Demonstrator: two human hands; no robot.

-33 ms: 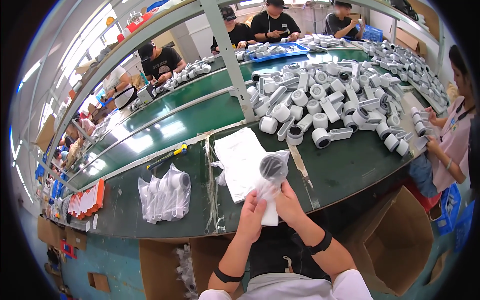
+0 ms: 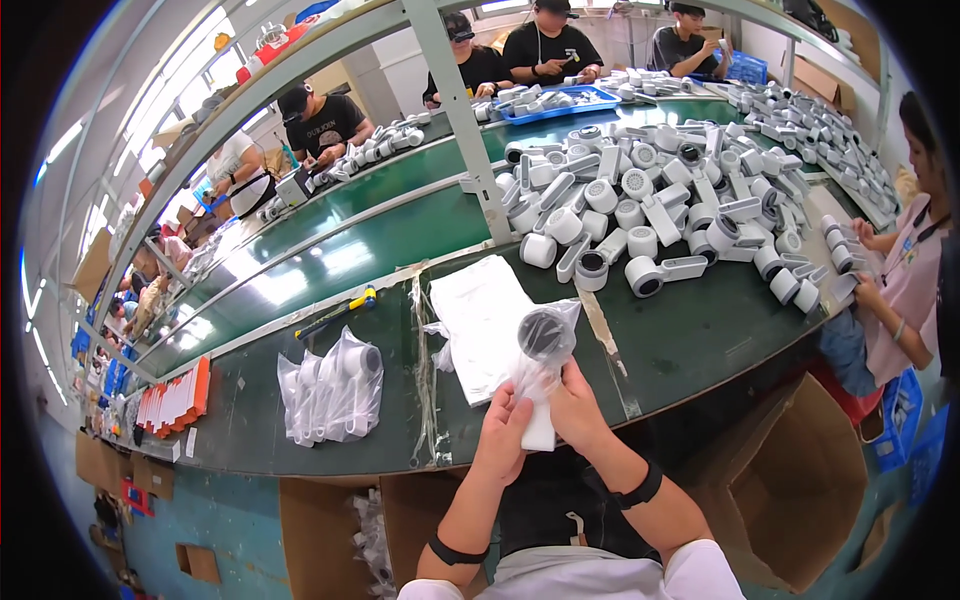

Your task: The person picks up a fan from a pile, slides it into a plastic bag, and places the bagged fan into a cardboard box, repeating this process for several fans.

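Observation:
In front of me I hold a white handheld device (image 2: 545,335) with a round, grey-faced head and a straight handle, inside a clear plastic bag (image 2: 568,314). The head points away from me. My left hand (image 2: 503,428) is closed on the left side of the bagged handle; my right hand (image 2: 577,408) grips its right side. Beneath and beyond the device lies a stack of flat white plastic bags (image 2: 472,318). To the left, several bagged devices (image 2: 330,388) rest side by side on the dark green table (image 2: 240,420).
A big heap of unbagged white devices (image 2: 640,190) covers the table's far right. A yellow-and-black tool (image 2: 335,312) and orange-white boxes (image 2: 173,398) lie left. A metal post (image 2: 455,110) rises ahead. Open cartons (image 2: 790,490) stand below. A co-worker (image 2: 900,260) works at right.

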